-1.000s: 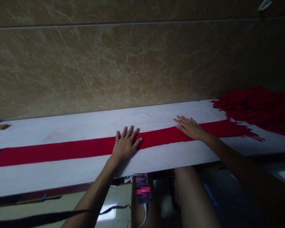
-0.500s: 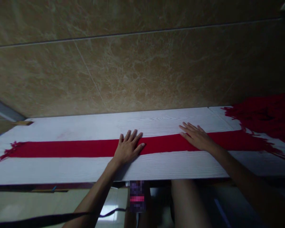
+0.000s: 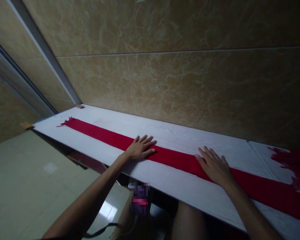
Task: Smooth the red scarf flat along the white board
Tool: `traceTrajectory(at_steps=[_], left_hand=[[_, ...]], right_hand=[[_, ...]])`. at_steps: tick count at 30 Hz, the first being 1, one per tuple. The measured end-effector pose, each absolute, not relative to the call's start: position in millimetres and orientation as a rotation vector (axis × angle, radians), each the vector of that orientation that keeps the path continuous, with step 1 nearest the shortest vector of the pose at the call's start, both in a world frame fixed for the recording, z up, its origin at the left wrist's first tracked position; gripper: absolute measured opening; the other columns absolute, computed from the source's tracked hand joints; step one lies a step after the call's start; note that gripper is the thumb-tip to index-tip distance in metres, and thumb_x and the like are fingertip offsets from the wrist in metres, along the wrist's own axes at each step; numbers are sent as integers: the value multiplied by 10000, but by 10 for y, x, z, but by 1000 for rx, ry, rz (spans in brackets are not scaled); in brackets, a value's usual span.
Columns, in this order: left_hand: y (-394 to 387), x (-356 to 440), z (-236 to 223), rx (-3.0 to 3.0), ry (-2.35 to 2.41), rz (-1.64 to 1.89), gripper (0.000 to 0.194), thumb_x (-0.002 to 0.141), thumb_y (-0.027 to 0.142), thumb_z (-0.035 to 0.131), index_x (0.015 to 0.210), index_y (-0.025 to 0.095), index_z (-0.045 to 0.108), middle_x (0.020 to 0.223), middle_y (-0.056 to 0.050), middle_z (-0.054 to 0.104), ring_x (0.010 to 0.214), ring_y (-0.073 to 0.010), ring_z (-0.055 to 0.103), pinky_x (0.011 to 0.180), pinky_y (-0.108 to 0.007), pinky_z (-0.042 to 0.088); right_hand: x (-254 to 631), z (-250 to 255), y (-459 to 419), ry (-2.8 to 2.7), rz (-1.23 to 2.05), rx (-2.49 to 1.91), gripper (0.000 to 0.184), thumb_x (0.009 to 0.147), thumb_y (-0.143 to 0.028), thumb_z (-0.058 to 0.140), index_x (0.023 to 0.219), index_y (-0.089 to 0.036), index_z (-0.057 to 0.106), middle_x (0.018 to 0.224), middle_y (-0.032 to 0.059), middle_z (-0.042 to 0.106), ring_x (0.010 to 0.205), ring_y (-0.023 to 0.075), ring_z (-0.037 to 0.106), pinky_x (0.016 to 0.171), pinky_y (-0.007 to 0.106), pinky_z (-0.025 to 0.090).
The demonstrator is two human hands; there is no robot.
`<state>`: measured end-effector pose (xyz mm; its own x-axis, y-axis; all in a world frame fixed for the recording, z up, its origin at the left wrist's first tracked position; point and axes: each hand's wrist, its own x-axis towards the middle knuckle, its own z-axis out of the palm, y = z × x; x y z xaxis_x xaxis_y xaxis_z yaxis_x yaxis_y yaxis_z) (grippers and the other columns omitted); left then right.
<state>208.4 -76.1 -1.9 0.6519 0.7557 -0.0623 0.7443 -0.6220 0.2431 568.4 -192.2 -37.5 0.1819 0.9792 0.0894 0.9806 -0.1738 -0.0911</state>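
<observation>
A long red scarf [image 3: 102, 134] with a fringed end lies flat along the white wood-grain table [image 3: 155, 126]. My left hand [image 3: 140, 147] rests palm down on the middle of the scarf, fingers spread. Farther right, my right hand [image 3: 213, 165] lies flat across it too, with the fingers stretched toward the wall. Neither hand grips the cloth. The scarf's right end runs out of the picture past my right forearm.
More red fringed fabric [image 3: 292, 163] is heaped at the table's right end. A tan marbled tile wall [image 3: 177, 83] borders the back edge. Small wooden pieces [image 3: 79, 106] sit at the left corners. Below the front edge are my legs and a blurred-out object [image 3: 140, 200].
The camera has turned left, so the table now slants down to the right and more floor shows. Both hands stay flat on the scarf, at nearly the same spots.
</observation>
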Motion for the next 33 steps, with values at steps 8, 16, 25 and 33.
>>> traceTrajectory(at_steps=[8,16,25,33], left_hand=[[-772,2070,-50,2650,1204,139,698,1024,713,466,1617,350,408,1710,-55,283,1616,-322,184,1298,-653,131],[-753,2086,-52,2675,1233,85,670,1042,678,459,1626,356,386,1720,-41,245,1616,-321,172,1300,-644,153],[-692,2072,-139,2711,1226,132,669,1046,681,435,1622,341,413,1715,-28,278,1613,-336,196,1300,-651,175],[-661,2071,-174,2690,1207,163,685,1030,712,423,1612,351,437,1714,-27,292,1608,-351,218,1297,-649,177]], right_hand=[[5689,-462,-1902,-1910,-77,-2326,673,1034,-596,247,1550,-285,548,1654,75,431,1554,336,369,1228,667,325],[5659,-354,-1912,-1906,-12,-2312,615,1043,-522,339,1545,-237,552,1658,106,421,1553,355,369,1225,683,314],[5729,-381,-1908,-1835,8,-2230,558,1037,-518,392,1476,-261,621,1635,81,476,1532,339,412,1223,643,353],[5812,-296,-1947,-1817,-98,-1997,458,1017,-488,415,1161,-240,772,1321,103,743,1241,294,687,1129,491,502]])
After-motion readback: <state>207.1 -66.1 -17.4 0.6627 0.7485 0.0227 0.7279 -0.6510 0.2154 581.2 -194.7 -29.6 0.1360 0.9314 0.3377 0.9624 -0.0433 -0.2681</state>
